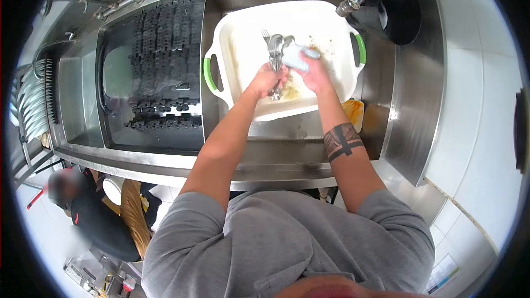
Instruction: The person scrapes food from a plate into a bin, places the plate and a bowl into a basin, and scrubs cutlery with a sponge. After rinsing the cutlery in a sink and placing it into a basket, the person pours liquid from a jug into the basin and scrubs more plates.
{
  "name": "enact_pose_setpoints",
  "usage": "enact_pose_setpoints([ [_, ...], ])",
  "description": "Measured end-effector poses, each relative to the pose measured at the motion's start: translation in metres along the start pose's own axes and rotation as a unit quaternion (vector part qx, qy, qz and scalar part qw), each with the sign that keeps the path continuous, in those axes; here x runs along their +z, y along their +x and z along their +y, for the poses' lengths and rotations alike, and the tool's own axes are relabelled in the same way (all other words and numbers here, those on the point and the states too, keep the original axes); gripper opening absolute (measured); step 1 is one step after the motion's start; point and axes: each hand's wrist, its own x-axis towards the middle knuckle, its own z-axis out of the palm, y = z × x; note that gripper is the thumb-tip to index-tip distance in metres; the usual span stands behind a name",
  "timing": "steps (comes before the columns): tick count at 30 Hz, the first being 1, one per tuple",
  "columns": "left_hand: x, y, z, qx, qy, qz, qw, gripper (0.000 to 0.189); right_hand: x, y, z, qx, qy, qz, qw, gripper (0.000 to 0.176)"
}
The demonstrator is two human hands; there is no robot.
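Over the white tub with green handles (243, 22), both my hands are close together. My left hand (267, 80) is closed around a bundle of forks and spoons (275, 48), whose heads point away from me; some handle ends show below the fingers. Just to its right, my right hand (314, 73) grips a pale blue cloth (295, 58) that lies against the cutlery. Brownish food specks and a yellowish smear mark the tub's floor around my hands.
A steel faucet (359, 0) overhangs the tub's back right corner. A black round container (400, 11) stands behind right, an orange-stained dish (354, 113) below. Left are a water-filled basin with black racks (165, 49) and stacked plates (34, 107). Another person (99, 215) is behind left.
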Motion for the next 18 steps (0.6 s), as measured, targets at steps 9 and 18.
enact_pose_setpoints([
  [9, -0.009, 0.001, 0.001, -0.081, 0.020, -0.101, 0.991, 0.006, 0.001, 0.021, -0.006, -0.203, -0.428, 0.110, 0.874, 0.038],
  [18, -0.002, -0.003, -0.007, -0.076, -0.002, -0.016, 0.997, 0.009, -0.034, 0.061, 0.011, -0.228, -0.498, 0.200, 0.813, 0.048],
])
